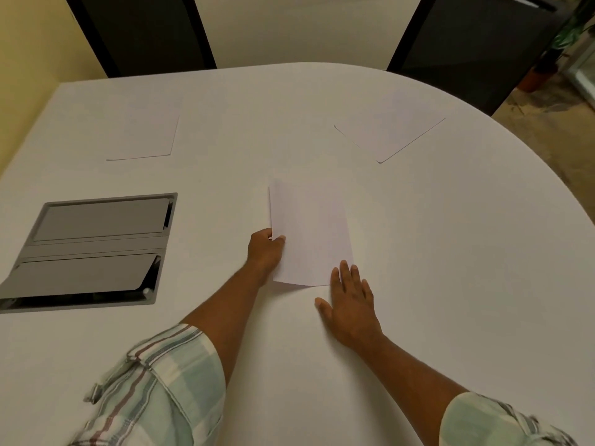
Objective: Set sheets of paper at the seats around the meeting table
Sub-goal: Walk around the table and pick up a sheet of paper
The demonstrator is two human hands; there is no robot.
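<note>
A white sheet of paper sits near the middle of the white meeting table, its left edge lifted slightly. My left hand pinches that left edge between thumb and fingers. My right hand lies flat on the table with fingers spread, its fingertips touching the sheet's near right corner. Two more sheets lie flat at the far side: one at the far left and one at the far right, each in front of a chair.
A grey cable box with two lids is set into the table on the left. Two dark chairs stand behind the far edge. A potted plant is on the floor at the right.
</note>
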